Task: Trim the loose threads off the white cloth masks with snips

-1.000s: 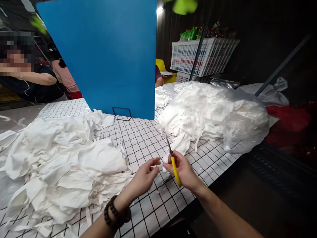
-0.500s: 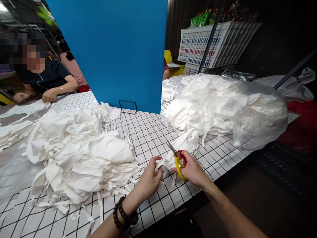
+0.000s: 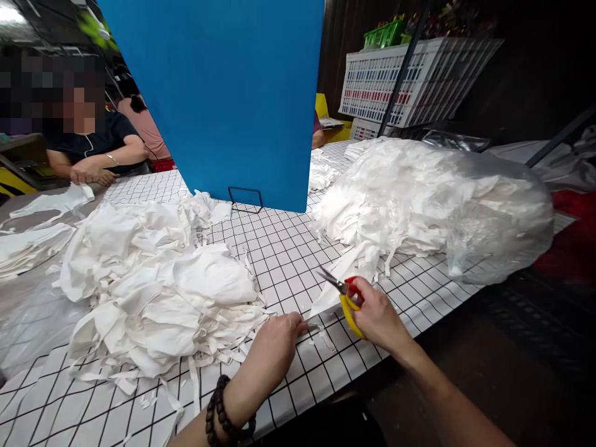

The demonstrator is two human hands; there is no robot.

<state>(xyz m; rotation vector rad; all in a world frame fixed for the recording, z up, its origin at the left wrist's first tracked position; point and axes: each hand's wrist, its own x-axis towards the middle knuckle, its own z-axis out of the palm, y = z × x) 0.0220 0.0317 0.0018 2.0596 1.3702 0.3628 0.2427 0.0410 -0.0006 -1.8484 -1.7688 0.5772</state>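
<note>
Head view: right hand (image 3: 379,316) closed around yellow-handled scissors (image 3: 343,293), blades pointing up-left, above desk (image 3: 288,248) front edge. Left hand (image 3: 274,351) pinches white fabric piece (image 3: 328,297) against grid surface, just beside scissors. Loose white fabric heap (image 3: 158,292) at left; bagged white pile (image 3: 433,205) at right; blue board (image 3: 223,93) behind.

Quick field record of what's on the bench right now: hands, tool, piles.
left hand: pressing a white strip to the table
right hand: holding snips, blades toward the strip
left pile: loose white pieces
right pile: white pieces, partly in a clear bag
behind: blue board, crate
co-worker: far left, arms on table
</note>
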